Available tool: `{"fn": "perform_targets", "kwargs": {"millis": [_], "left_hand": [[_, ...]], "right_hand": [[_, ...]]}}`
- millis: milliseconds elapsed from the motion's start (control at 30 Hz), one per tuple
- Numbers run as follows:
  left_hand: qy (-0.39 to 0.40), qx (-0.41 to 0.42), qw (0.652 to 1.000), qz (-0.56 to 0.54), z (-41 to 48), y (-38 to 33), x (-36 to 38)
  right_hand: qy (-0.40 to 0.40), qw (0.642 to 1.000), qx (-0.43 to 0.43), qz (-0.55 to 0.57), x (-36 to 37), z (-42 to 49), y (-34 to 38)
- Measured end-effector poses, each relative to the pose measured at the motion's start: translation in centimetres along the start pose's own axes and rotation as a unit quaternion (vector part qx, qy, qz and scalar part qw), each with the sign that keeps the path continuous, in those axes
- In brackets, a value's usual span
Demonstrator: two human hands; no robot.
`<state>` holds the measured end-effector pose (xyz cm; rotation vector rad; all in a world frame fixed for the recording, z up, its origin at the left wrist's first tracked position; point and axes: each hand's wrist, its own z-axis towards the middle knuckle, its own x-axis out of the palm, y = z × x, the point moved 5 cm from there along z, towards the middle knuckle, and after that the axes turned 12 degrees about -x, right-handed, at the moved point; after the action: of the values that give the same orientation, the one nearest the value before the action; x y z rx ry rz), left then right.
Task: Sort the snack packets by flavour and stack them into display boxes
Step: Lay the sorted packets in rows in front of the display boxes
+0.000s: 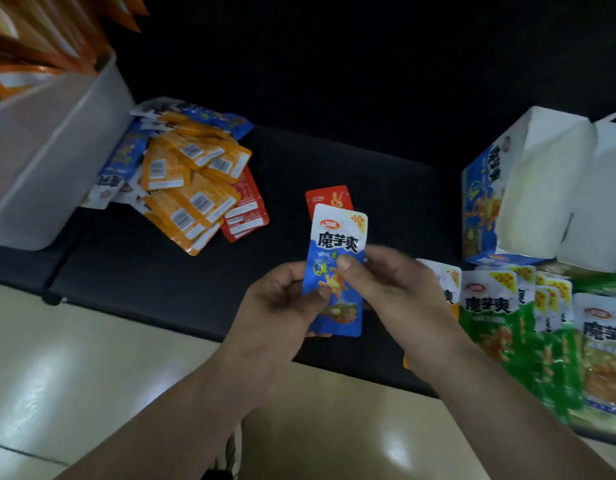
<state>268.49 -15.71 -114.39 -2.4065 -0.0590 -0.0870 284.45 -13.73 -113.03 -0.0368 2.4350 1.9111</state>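
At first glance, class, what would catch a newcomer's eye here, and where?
The blue packet at centre, pinched by the left hand and right hand, a red packet peeking above it. Then the jumbled pile of orange, blue and red packets at left beside a white bin, and green packets at right below a blue display box.

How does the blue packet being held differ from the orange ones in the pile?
The blue packet is pinched by the left hand and right hand, front label showing; the orange packets lie heaped on the table, barcode backs up. Their colours differ. Both are slim flat sachets.
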Motion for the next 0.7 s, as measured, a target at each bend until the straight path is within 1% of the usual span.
{"fn": "perform_targets", "kwargs": {"millis": [33,100,167,200,233,267,300,333,367,400,433,533,700], "left_hand": [[0.011,0.011,1.000,0.012,-0.2,-0.1,0.7],[0.026,0.041,0.997,0.061,-0.3,-0.4,1.9],[0.017,0.088,0.985,0.147,0.2,-0.6,2.3],[-0.006,0.125,0.971,0.203,0.7,-0.7,2.2],[-0.045,0.174,0.945,0.273,1.3,-1.0,1.8],[-0.082,0.227,0.906,0.349,1.9,-1.3,1.5],[-0.111,0.269,0.858,0.424,2.5,-1.6,1.5],[-0.131,0.294,0.812,0.487,3.0,-1.6,1.8],[-0.136,0.308,0.776,0.533,3.4,-1.5,2.1],[-0.130,0.312,0.751,0.567,3.7,-1.2,2.6],[-0.122,0.311,0.736,0.590,3.9,-0.9,3.0],[-0.123,0.321,0.708,0.616,4.1,0.6,3.2],[-0.163,0.400,0.711,0.555,1.9,1.7,2.4]], "right_hand": [[-0.009,0.999,0.027,0.023,-0.4,-0.4,-0.4],[-0.065,0.996,0.052,0.043,-1.9,-0.8,-1.0],[-0.116,0.989,0.073,0.056,-3.4,-1.1,-1.7],[-0.136,0.985,0.083,0.067,-4.0,-1.3,-2.0],[-0.152,0.981,0.091,0.077,-4.4,-1.5,-2.2],[-0.164,0.979,0.093,0.081,-4.8,-1.7,-2.4],[-0.173,0.977,0.092,0.082,-5.1,-1.9,-2.5],[-0.177,0.976,0.090,0.084,-5.3,-2.1,-2.5],[-0.178,0.976,0.088,0.091,-5.4,-2.2,-2.5],[-0.177,0.975,0.089,0.098,-5.4,-2.3,-2.5],[-0.176,0.975,0.090,0.104,-5.4,-2.4,-2.6],[-0.176,0.975,0.082,0.107,-5.6,-2.3,-2.2],[-0.184,0.975,0.070,0.106,-6.4,-2.5,-1.7]]}}
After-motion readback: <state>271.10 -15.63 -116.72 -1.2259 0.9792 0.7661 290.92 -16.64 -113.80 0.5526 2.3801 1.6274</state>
